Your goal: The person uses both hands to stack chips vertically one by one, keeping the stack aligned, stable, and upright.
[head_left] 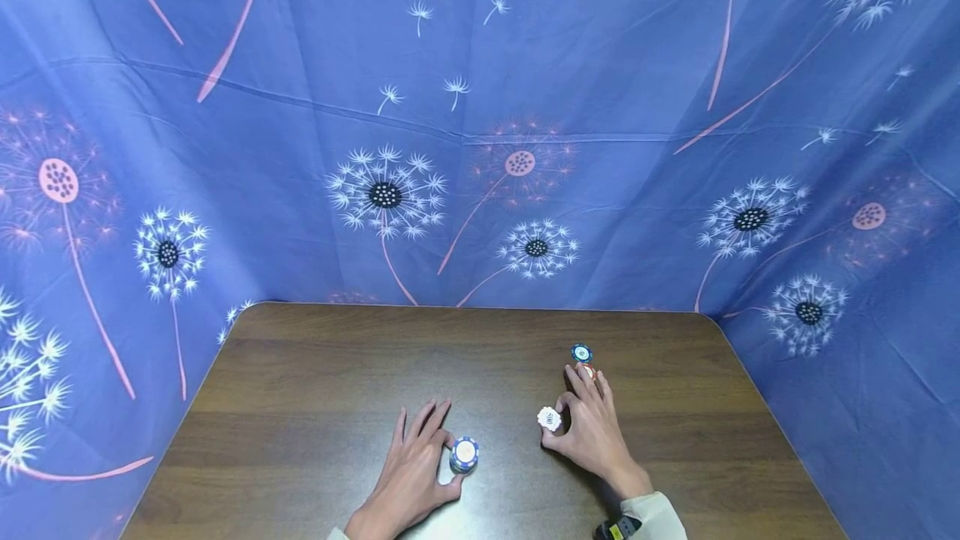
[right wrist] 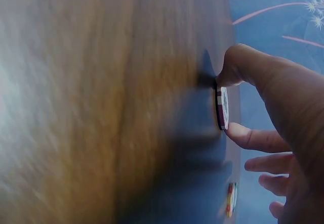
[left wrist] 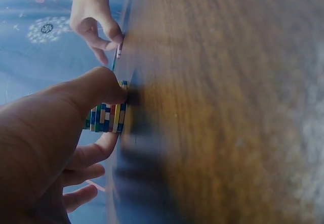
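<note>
My left hand [head_left: 411,467] curls its thumb and index finger round a stack of poker chips [head_left: 464,455]; the top chip is blue and white. Edges of several colours show along this chip stack [left wrist: 106,117] in the left wrist view. To its right, my right hand [head_left: 591,430] pinches a white poker chip [head_left: 550,418] between thumb and index finger, low over the table. In the right wrist view this chip [right wrist: 221,106] has a dark and white edge; whether it is one chip or two I cannot tell. The other right fingers spread away.
Beyond the right hand lie a blue chip [head_left: 582,352] and a red chip [head_left: 590,371], the red one partly hidden by the fingers. The brown wooden table [head_left: 315,357] ends at a blue dandelion-print cloth [head_left: 637,190] behind and at both sides.
</note>
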Tool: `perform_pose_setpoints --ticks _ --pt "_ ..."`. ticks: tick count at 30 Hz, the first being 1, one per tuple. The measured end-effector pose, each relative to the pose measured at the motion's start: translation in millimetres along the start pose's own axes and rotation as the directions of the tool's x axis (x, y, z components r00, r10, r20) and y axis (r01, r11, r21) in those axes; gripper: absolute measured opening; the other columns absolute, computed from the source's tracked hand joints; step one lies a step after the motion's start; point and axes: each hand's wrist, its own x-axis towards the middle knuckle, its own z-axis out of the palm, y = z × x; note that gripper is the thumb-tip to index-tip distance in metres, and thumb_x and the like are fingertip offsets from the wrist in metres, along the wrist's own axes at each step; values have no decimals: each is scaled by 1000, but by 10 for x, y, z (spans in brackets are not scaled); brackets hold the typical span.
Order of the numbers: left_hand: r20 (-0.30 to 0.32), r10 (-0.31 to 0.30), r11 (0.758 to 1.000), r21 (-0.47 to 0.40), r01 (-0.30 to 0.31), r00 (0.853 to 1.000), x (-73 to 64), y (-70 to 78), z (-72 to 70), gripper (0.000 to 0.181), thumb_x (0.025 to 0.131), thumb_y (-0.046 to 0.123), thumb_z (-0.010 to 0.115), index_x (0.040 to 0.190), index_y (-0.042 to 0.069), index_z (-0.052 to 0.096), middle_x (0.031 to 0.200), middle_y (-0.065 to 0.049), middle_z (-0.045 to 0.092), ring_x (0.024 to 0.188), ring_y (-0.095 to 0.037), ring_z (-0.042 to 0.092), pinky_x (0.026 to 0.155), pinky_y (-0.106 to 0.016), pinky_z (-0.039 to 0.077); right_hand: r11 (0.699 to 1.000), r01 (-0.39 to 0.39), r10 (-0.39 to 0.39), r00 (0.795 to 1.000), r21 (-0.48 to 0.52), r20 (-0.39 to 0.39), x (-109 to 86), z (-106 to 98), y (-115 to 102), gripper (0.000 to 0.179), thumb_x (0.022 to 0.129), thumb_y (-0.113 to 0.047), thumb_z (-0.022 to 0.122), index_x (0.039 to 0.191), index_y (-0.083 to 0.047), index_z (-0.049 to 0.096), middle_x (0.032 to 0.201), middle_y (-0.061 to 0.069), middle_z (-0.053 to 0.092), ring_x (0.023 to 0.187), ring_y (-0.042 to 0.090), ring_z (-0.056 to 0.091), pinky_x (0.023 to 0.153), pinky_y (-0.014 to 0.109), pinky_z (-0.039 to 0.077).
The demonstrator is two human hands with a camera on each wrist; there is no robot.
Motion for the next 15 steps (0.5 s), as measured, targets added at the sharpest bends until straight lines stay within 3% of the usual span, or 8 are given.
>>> perform_pose_setpoints --ticks 15 --pt "6 -19 1000 -8 19 1000 6 -9 7 35 67 35 90 89 18 69 156 -16 57 145 -41 51 116 -76 33 995 70 -72 997 76 23 -31 41 -411 38 61 -33 90 77 -16 60 142 29 64 142 52 51 118 71 30"
